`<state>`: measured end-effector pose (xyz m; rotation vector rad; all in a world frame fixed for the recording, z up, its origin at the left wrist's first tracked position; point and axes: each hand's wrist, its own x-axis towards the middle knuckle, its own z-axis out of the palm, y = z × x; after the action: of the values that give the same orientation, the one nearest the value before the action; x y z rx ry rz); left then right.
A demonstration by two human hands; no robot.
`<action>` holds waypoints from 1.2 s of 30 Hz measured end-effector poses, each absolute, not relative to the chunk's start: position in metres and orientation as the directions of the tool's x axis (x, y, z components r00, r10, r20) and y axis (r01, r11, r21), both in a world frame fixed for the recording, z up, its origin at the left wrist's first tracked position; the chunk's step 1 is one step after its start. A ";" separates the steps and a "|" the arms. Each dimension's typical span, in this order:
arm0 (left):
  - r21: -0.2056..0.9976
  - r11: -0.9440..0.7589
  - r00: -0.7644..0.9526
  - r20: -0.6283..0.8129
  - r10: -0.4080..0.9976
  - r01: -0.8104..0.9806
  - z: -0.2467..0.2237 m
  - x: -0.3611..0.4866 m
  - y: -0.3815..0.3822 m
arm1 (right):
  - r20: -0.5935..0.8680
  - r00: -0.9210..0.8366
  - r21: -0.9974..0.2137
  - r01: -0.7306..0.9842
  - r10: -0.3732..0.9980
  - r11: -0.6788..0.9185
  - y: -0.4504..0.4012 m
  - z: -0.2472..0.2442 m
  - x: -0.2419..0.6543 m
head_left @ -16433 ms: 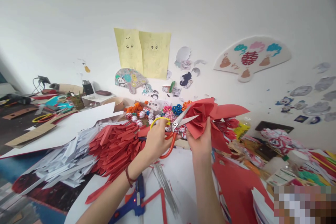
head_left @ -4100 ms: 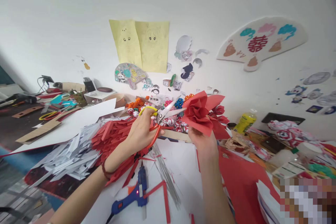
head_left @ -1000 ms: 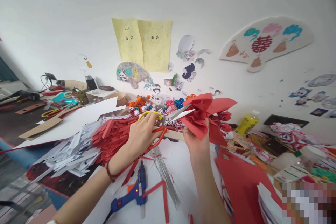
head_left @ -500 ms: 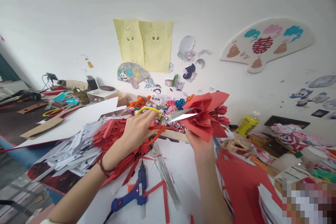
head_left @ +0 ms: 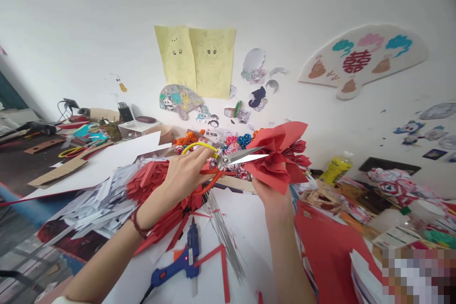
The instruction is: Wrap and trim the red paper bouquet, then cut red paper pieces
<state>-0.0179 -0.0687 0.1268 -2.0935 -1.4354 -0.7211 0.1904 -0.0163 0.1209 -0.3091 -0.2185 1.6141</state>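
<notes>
My left hand is closed round the handles of a pair of scissors, one handle loop yellow and the other orange. The blades are parted a little and point right, their tips at the petals of a red paper flower. From below, my right hand grips this flower, its fingers mostly hidden under the petals. Smaller red paper blooms show behind its right side. Below my hands a blue glue gun lies on white paper, with thin wires beside it.
Heaps of white paper strips and red paper strips lie at the left. Small colourful flowers stand by the wall. At the right are red paper sheets, a yellow bottle and mixed craft clutter.
The red flower has turned and tilted slightly in my right hand, shifting a little left. My left hand and the scissors have barely moved.
</notes>
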 end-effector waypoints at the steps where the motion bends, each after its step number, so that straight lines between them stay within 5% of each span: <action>1: -0.101 -0.316 0.300 0.664 0.685 0.943 0.128 -0.018 -0.069 | -0.055 -0.045 -0.334 -0.941 0.997 -0.061 -0.017 0.121 0.190; 36: -0.170 -0.289 0.331 0.613 0.717 0.942 0.131 -0.014 -0.075 | -0.050 0.015 -0.332 -0.943 0.999 -0.003 -0.019 0.119 0.193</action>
<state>-0.0140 -0.0750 0.1307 -2.0944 -1.4532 -0.5855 0.1930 -0.0193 0.1190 -0.3068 -0.2244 1.5477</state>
